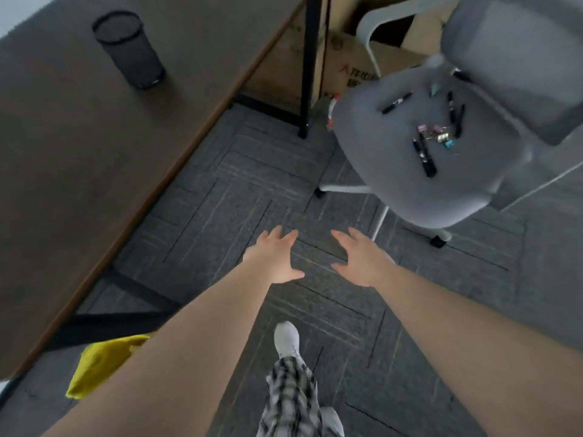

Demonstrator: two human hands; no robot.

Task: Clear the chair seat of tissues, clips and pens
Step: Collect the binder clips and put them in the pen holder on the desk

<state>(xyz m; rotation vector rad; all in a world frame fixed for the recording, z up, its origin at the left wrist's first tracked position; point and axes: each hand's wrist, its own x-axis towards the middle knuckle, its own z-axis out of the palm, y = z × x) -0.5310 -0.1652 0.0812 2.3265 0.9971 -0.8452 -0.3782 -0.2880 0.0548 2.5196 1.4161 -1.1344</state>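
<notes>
Brown wood made up the desk (63, 152) on our far left, where a black mesh cup (129, 48) stood upright, and a yellow cloth (101, 367) showed below the desk's near edge. Over the grey carpet (220, 200) we held our left hand (273, 258) and right hand (362, 260) side by side, fingers spread, holding nothing. Well off to the right, the grey chair seat (378, 137) carried several black pens (424, 154) and a small heap of coloured clips (437, 134); we made out no tissues.

Soft even daylight, slight motion blur, wide-angle edge bending.
</notes>
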